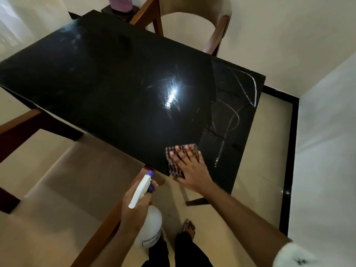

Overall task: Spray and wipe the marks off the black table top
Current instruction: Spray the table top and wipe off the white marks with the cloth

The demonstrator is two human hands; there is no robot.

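The glossy black table top fills the middle of the view. White chalk-like marks curve across its right end, and a wet streak runs down near the front right. My right hand lies flat, fingers spread, pressing a dark checked cloth onto the table's near edge, left of the marks. My left hand grips a white spray bottle with a purple nozzle, held below the table edge and pointing up toward the table.
A beige cushioned bench with a wooden frame stands at the near left. A beige chair sits at the far side. A pink object rests on a dark stand beyond the table. My foot stands on the tiled floor.
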